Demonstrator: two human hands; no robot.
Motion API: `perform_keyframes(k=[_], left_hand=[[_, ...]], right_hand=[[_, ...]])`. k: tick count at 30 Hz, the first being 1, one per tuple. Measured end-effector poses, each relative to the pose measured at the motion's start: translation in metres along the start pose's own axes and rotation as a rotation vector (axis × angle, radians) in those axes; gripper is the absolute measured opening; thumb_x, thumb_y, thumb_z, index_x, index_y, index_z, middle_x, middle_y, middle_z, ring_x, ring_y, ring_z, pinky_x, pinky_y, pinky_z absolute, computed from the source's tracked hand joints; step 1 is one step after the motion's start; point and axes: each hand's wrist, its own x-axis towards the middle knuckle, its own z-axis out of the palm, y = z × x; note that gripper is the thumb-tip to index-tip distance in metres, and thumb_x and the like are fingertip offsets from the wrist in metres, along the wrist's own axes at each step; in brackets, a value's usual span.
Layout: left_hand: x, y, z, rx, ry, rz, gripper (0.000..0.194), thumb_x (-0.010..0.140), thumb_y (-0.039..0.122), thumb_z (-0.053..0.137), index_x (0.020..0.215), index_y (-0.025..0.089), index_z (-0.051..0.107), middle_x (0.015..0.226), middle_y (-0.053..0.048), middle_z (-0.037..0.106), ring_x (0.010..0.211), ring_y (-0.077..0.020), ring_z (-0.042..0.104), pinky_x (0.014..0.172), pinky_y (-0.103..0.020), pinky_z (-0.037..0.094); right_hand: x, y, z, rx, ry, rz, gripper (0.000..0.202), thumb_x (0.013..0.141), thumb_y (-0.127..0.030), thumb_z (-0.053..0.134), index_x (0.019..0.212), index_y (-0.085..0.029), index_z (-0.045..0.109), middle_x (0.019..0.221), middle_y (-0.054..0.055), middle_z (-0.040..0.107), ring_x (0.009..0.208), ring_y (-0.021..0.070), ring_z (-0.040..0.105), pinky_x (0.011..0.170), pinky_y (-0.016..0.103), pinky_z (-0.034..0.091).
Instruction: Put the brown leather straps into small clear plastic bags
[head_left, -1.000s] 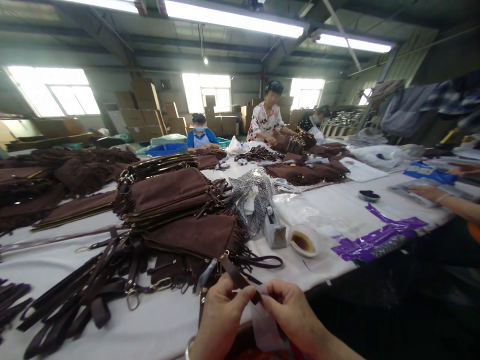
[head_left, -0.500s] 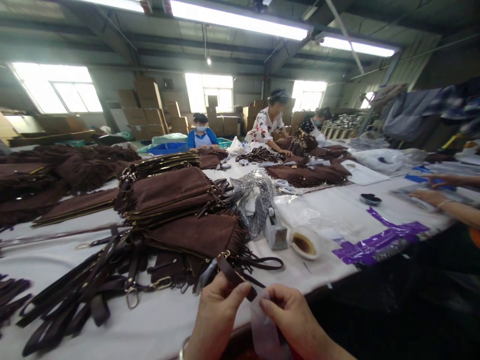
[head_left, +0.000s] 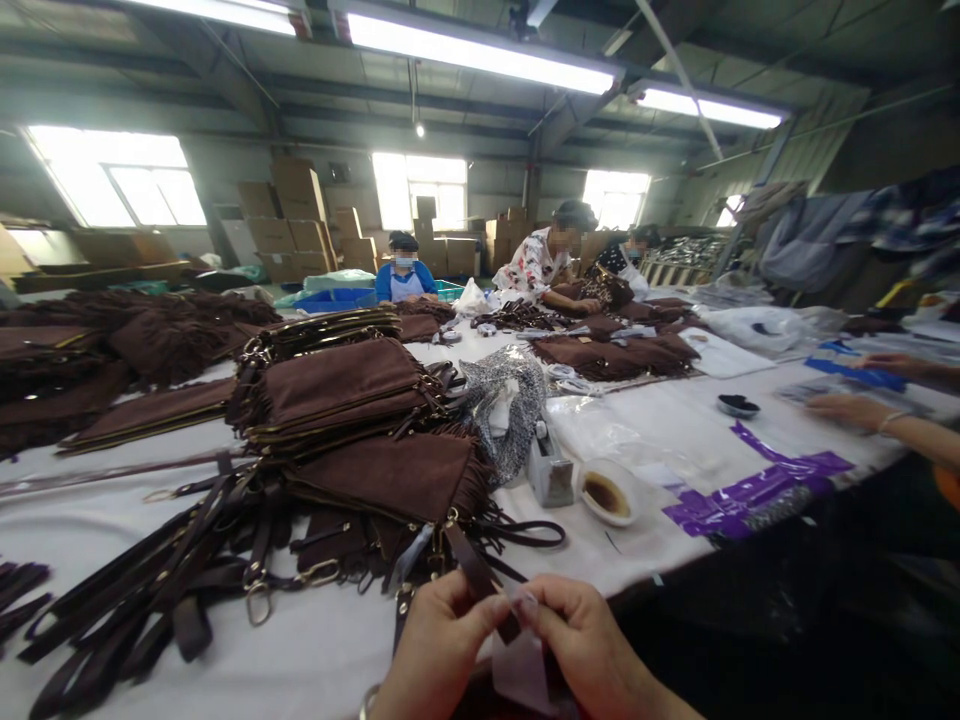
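At the table's front edge, my left hand (head_left: 446, 640) pinches a dark brown strap (head_left: 474, 565) between thumb and fingers. Close beside it, my right hand (head_left: 585, 640) grips a translucent whitish sheet (head_left: 519, 668) that hangs down between the hands and meets the strap. The strap runs up toward a brown fringed bag (head_left: 397, 470) with gold-coloured hardware. More brown bags (head_left: 337, 380) are stacked behind it. Left of my hands lies a heap of loose brown straps (head_left: 161, 560) with metal clips.
A small grey metal dispenser (head_left: 551, 470) and a bowl of brown liquid (head_left: 606, 498) stand right of the bags. Purple plastic packaging (head_left: 757, 490) lies farther right. A co-worker's hands (head_left: 847, 410) work at the right edge; other people sit across the table.
My hands have drawn closer together, and the sheet now overlaps the strap where the fingertips meet. The co-worker's hand at right has shifted slightly.
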Motion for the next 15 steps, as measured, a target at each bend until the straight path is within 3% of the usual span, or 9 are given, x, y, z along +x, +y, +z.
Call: perform_keyframes(k=[5, 10, 15], left_hand=[[0.0012, -0.0035, -0.0063, -0.19, 0.009, -0.109, 0.029, 0.074, 0.037, 0.071, 0.091, 0.013, 0.072, 0.086, -0.008, 0.072, 0.079, -0.019, 0.063, 0.073, -0.03, 0.048], [0.0057, -0.0013, -0.0084, -0.256, 0.131, -0.071, 0.03, 0.075, 0.039, 0.071, 0.093, 0.015, 0.071, 0.089, -0.007, 0.07, 0.079, -0.0164, 0.06, 0.074, -0.028, 0.046], [0.0083, 0.0023, 0.0001, -0.19, 0.21, -0.036, 0.032, 0.073, 0.042, 0.072, 0.089, 0.014, 0.072, 0.085, -0.007, 0.071, 0.074, -0.0153, 0.057, 0.069, -0.027, 0.045]], right_hand=[[-0.0002, 0.0013, -0.0017, -0.038, 0.008, 0.005, 0.029, 0.082, -0.039, 0.062, 0.071, -0.014, 0.071, 0.067, 0.002, 0.062, 0.063, 0.0144, 0.053, 0.057, 0.023, 0.039], [0.0022, 0.0082, 0.0007, -0.038, 0.025, 0.065, 0.022, 0.079, -0.031, 0.063, 0.066, -0.014, 0.068, 0.062, 0.001, 0.062, 0.059, 0.0138, 0.053, 0.053, 0.023, 0.037], [0.0028, 0.009, 0.0022, -0.033, 0.003, 0.063, 0.023, 0.08, -0.033, 0.062, 0.067, -0.014, 0.067, 0.06, 0.0, 0.06, 0.057, 0.0127, 0.05, 0.052, 0.022, 0.035]])
